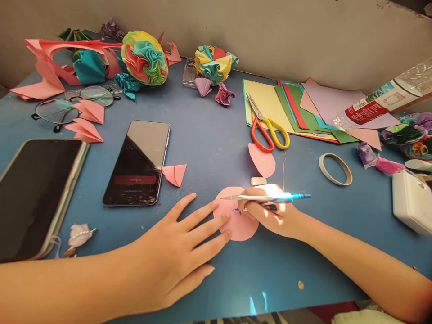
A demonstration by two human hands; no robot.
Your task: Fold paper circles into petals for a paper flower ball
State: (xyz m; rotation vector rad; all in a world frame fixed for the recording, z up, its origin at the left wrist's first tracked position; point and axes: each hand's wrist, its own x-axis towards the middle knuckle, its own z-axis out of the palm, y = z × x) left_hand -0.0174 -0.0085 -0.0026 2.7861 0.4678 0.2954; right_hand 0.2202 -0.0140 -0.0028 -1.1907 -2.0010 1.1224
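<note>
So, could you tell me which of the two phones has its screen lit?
The smaller phone nearer the left hand; it shows a red bar, while the big one is dark.

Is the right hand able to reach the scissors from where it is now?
Probably yes. The blue table between the right hand and the scissors bears only a pink paper piece and a small eraser. But its fingers already hold a pen.
</note>
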